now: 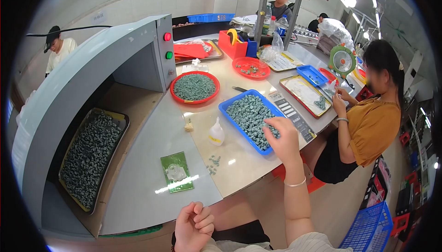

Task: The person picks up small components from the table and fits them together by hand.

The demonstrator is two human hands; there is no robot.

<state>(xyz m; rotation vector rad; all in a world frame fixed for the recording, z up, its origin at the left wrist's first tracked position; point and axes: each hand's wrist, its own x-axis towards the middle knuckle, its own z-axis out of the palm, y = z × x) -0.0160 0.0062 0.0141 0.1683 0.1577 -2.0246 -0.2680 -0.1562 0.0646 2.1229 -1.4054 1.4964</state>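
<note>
My left hand (pixel 194 226) is closed near the table's front edge, its fingers curled toward the thumb; whatever they hold, if anything, is hidden. Over the right side of a blue tray (pixel 224 106) my right hand (pixel 283 138) reaches in with bent fingers, thumb and forefinger apart. Small grey-green stones (pixel 248 114) fill that tray, and the fingertips are close to them. A few similar loose stones (pixel 213 162) lie on the table. Left of them is a green square mat (pixel 177 185) with a clear lump (pixel 175 172) on it. A white squeeze bottle (pixel 216 132) stands nearby.
A grey machine (pixel 124 35) with an open chamber is at left, a tray of dark stones (pixel 92 155) inside. A round red tray (pixel 194 101) of stones sits behind the bottle. At right a co-worker (pixel 368 123) sits by a cream-lined tray (pixel 299 91). A blue basket (pixel 368 229) is at lower right.
</note>
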